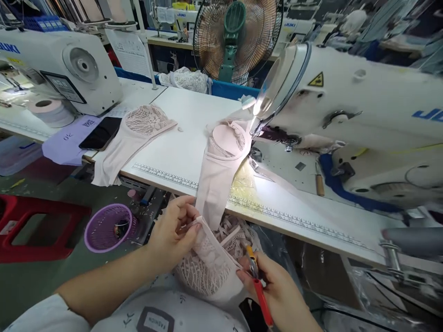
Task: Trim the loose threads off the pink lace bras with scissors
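My left hand (173, 233) is closed, pinching the top edge of a pale pink lace garment piece (209, 267) on my lap. My right hand (273, 288) is closed around small thread snips (258, 281) with red and yellow handles, held against the same piece's right edge. Another pink piece (218, 175) hangs over the white table's front edge (287, 221) just above my hands, beside the sewing machine (363, 120).
A second pink lace piece (134, 138) lies on the table at left, by a black phone (100, 133) and a second sewing machine (65, 69). A purple basket (107, 228) and red stool (38, 228) stand on the floor. A fan (237, 39) stands behind the table.
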The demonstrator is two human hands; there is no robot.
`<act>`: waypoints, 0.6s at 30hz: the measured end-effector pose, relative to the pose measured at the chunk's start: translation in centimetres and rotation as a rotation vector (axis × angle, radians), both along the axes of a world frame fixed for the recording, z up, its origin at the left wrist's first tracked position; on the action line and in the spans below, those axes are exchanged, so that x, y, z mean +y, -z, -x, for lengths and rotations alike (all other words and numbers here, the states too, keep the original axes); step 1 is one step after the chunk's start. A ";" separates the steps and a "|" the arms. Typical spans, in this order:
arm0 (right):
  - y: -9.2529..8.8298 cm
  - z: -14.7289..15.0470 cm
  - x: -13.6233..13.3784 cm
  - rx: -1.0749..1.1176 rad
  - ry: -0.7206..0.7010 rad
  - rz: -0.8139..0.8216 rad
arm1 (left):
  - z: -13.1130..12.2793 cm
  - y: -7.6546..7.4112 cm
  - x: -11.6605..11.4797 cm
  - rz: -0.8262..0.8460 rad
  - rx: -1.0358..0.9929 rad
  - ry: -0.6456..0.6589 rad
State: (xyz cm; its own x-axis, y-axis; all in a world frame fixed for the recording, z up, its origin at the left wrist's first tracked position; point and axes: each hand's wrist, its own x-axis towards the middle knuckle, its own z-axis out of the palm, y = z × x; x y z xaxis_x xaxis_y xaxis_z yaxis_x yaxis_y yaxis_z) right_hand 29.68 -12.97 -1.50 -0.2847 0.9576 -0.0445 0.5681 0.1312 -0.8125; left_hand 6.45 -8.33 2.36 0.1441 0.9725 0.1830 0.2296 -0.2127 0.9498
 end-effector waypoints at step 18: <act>-6.1 3.1 6.9 0.376 -0.164 0.017 | -2.4 0.4 0.5 -0.152 -0.005 0.222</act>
State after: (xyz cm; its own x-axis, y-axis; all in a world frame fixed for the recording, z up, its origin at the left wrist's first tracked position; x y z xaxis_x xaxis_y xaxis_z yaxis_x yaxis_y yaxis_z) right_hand 26.60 -6.11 4.64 -0.4331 0.8981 0.0761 0.2036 0.1798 -0.9624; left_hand 8.89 -7.80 1.93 0.3494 0.8784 0.3260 0.1564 -0.3977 0.9041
